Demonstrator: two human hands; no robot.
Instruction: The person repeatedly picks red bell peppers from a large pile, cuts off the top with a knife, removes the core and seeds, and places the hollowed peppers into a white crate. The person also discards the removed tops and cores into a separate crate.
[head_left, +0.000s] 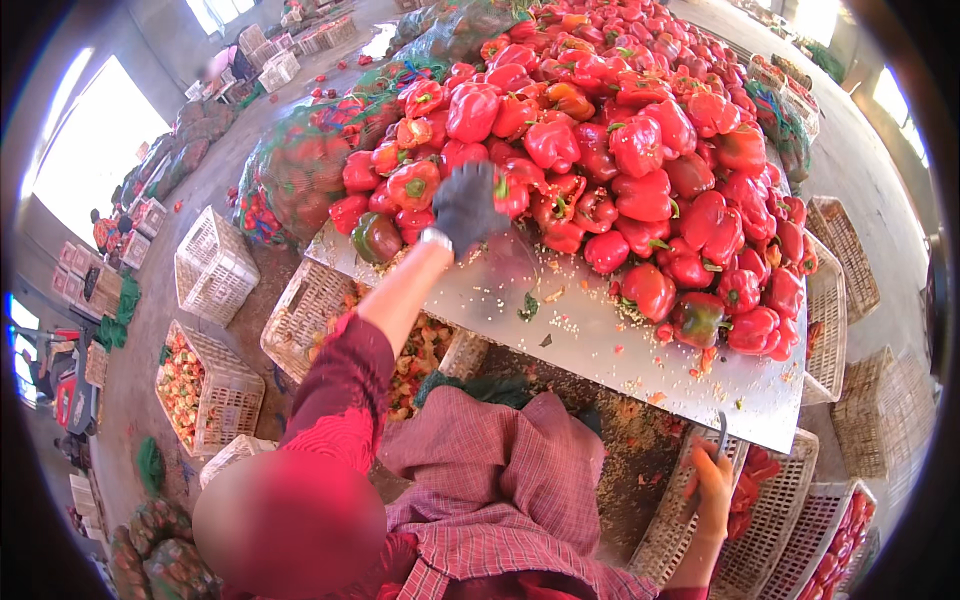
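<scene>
My left hand (471, 208), in a dark glove, reaches to the near edge of a large pile of red bell peppers (551, 142). It is against a red pepper with a green stem (511, 196); its fingers are partly hidden, so I cannot tell whether they grip it. My right hand (709, 484), bare, is low at the right, beside the corner of the metal tabletop (487, 289). It is closed around a thin tool with a curved metal end (722, 429), probably a coring knife. Seeds and leaf scraps are scattered over the metal.
White plastic crates (772, 510) with red pepper pieces stand at lower right. A crate of cores and scraps (300, 307) sits under the table's left side, another (217, 405) on the floor. Green mesh sacks (296, 176) of peppers lean at the left. People are in the far background.
</scene>
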